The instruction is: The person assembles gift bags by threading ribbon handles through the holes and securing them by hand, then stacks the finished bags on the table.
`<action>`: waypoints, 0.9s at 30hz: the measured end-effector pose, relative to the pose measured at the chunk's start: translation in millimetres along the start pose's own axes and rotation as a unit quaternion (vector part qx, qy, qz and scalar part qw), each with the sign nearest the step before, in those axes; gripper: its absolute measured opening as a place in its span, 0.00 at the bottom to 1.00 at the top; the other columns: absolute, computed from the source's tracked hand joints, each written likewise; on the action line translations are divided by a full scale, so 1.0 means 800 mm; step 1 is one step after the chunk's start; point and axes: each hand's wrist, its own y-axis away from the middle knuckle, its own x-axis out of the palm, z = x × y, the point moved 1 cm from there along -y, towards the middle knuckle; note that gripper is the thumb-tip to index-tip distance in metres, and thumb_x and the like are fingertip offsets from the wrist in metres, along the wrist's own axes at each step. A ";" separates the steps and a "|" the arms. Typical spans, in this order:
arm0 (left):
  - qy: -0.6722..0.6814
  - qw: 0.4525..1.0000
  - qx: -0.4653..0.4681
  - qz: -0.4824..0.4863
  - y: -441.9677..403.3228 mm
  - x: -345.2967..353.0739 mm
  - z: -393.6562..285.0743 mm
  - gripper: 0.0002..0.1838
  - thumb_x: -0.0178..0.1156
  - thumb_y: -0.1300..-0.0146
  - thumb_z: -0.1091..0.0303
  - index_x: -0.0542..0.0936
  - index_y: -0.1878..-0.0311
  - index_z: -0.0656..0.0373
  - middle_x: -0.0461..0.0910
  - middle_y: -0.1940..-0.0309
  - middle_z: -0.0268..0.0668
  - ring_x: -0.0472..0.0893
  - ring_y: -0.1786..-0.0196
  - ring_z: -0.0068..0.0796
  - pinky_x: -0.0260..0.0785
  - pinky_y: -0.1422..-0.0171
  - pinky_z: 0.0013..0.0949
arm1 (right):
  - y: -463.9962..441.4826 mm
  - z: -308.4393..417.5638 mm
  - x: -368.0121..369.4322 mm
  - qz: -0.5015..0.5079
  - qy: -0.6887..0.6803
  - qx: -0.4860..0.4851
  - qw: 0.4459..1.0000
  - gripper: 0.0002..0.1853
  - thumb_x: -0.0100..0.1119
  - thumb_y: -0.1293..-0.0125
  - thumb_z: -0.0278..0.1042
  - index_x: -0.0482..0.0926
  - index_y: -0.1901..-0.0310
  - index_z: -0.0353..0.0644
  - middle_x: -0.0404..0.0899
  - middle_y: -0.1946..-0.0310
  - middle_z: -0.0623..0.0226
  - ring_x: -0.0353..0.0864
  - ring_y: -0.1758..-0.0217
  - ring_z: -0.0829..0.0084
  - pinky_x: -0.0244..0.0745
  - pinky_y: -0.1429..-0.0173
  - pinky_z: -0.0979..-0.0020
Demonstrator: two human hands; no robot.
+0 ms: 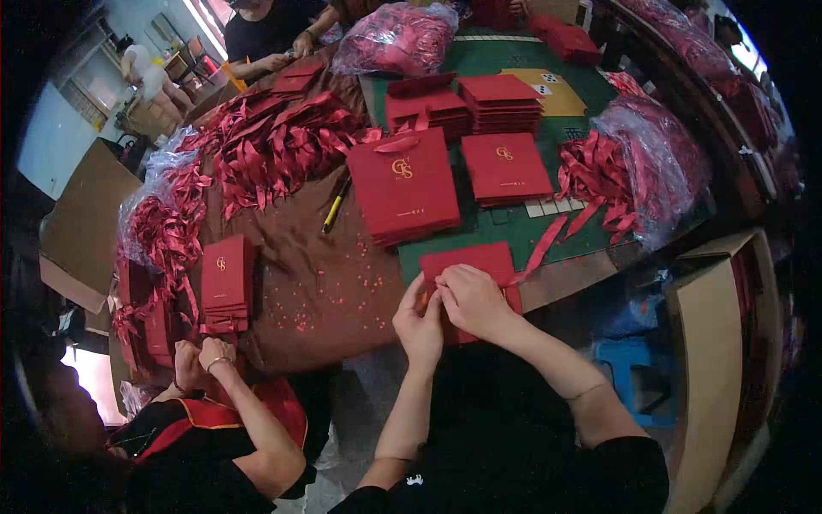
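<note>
At the table's near edge lies a red paper bag [490, 258], with both hands over its near part. My left hand [419, 324] is closed at the bag, thumb and fingers pressed together; what they pinch is too small to tell. Beside it, touching, my right hand [469, 298] has its fingers bent over the bag, and its fingertips are hidden. A red ribbon [545, 248] runs out from the bag's right side. Just beyond stands a stack of red bags with gold print [406, 190], and to its right a second stack [507, 167].
Red ribbons [278, 141] lie in a heap at the back left. A plastic bag of ribbons [659, 167] sits at the right. A yellow pen [332, 212] lies mid-table. One co-worker's hands [203, 360] are at the lower left; another person [270, 38] sits across.
</note>
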 end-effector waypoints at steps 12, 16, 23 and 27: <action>-0.069 0.997 0.023 -0.004 0.011 0.009 -0.021 0.19 0.59 0.36 0.77 0.74 0.41 0.70 0.80 0.49 0.43 0.78 0.48 0.25 0.70 0.43 0.29 | -0.009 0.012 -0.004 0.032 -0.064 0.190 0.979 0.06 0.56 0.40 0.28 0.73 0.63 0.36 0.78 0.68 0.51 0.78 0.61 0.48 0.72 0.57 0.54; 0.000 0.999 -0.036 -0.035 0.011 0.022 -0.047 0.21 0.59 0.35 0.79 0.72 0.39 0.69 0.79 0.54 0.38 0.77 0.54 0.21 0.71 0.49 0.25 | -0.016 0.005 -0.026 -0.057 0.016 0.032 0.998 0.07 0.63 0.44 0.28 0.77 0.64 0.39 0.77 0.67 0.61 0.74 0.58 0.56 0.69 0.55 0.61; 0.149 0.964 -0.189 0.113 -0.002 0.013 -0.044 0.20 0.52 0.30 0.73 0.70 0.36 0.64 0.78 0.49 0.37 0.79 0.53 0.25 0.73 0.49 0.30 | -0.013 -0.057 -0.032 0.032 -0.168 0.146 0.974 0.08 0.68 0.45 0.31 0.81 0.67 0.38 0.76 0.69 0.64 0.75 0.58 0.67 0.68 0.52 0.67; -0.367 0.910 0.167 0.092 -0.007 0.003 -0.044 0.16 0.63 0.42 0.75 0.82 0.49 0.60 0.77 0.58 0.41 0.78 0.56 0.38 0.71 0.52 0.35 | -0.018 -0.058 -0.033 0.084 -0.170 0.180 0.965 0.07 0.69 0.46 0.31 0.82 0.69 0.38 0.78 0.70 0.63 0.75 0.57 0.65 0.69 0.51 0.66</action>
